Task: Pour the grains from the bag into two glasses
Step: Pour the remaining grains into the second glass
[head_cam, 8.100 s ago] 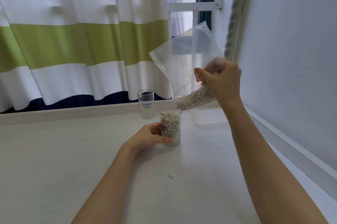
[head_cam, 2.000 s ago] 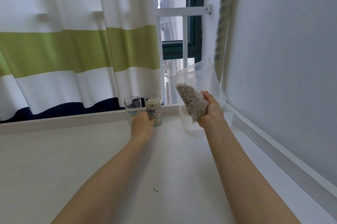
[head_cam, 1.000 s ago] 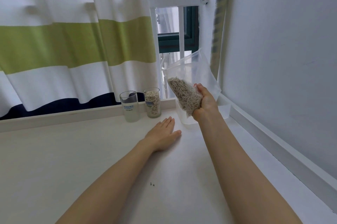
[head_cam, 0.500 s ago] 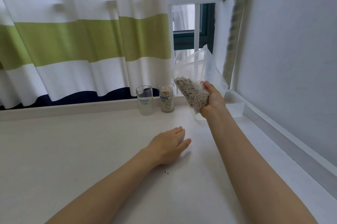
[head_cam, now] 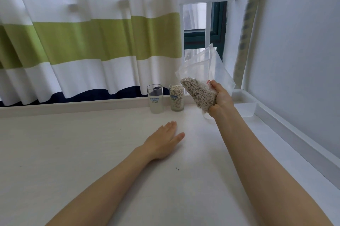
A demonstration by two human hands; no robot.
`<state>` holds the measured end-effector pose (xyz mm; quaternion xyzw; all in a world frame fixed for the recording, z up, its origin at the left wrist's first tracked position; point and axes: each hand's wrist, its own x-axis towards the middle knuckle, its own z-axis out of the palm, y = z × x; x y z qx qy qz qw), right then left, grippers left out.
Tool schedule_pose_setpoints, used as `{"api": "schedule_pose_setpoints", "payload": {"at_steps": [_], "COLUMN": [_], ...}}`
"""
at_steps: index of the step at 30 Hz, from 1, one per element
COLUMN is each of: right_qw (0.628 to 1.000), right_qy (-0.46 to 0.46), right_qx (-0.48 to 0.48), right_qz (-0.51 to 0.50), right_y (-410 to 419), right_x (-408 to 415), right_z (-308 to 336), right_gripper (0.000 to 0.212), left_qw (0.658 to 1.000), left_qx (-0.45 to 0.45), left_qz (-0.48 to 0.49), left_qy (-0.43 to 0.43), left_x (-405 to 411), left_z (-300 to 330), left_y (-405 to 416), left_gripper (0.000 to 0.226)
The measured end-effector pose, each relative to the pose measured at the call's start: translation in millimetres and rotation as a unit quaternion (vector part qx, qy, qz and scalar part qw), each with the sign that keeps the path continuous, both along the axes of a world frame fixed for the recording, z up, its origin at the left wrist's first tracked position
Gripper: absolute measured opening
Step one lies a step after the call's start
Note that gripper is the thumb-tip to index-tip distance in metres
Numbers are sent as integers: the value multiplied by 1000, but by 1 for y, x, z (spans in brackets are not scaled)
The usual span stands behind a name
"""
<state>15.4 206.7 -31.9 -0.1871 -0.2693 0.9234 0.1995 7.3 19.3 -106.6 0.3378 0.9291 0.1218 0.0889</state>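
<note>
Bag: a clear, crinkled plastic bag (head_cam: 206,71) part-filled with pale beige, stick-like grains (head_cam: 199,93) is held above the far right of the white table (head_cam: 73,152). Its long axis slants, the open mouth pointing up and slightly right toward the window, the grain-filled end hanging down.
Right hand: the right hand (head_cam: 221,99) grips the grain-filled lower part of the bag, fingers curled round it from behind and the thumb pressed on its near side.
Left hand: the left hand (head_cam: 161,143) lies palm down on the table, fingers straight and together, holding nothing, pointing toward the glasses.
Glasses: two upright clear tumblers stand just beside each other at the table's back edge. The left printed glass (head_cam: 155,98) looks empty; the right glass (head_cam: 177,99) is filled with grains nearly to its rim.
Tray: a shallow translucent white plastic tray (head_cam: 246,103) sits in the far right corner, partly hidden behind the right hand and the bag.
Hard to make out: the print on the glasses is too small to read; a small red mark beside the thumb cannot be identified.
Backdrop: a white, green and navy striped curtain (head_cam: 88,38) hangs behind the glasses.
Specks: a few dark specks (head_cam: 177,168) lie on the table between the forearms.
</note>
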Motion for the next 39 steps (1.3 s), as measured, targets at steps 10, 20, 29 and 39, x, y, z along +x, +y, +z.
{"api": "schedule_pose_setpoints", "payload": {"at_steps": [10,20,29,39], "right_qw": [1000,1000,1000,1000], "right_qy": [-8,-9,-14,-6], "right_qx": [12,5,-7,-9], "right_qz": [-1,6,10,6], "right_y": [-2,3,5,5], "right_x": [1,-2,-5,-1], "right_z": [-1,-4,-8,-4], "right_gripper": [55,54,47,54], "left_qw": [931,807,797,824], "left_qx": [360,507,510,501], "left_qz": [33,305,313,261], "left_qy": [-51,-4,-81,-41], "left_x": [-2,-85,-107,-93], "left_z": [-1,28,28,-2], "left_y": [-8,4,35,19], "left_gripper": [39,71,66,60]}}
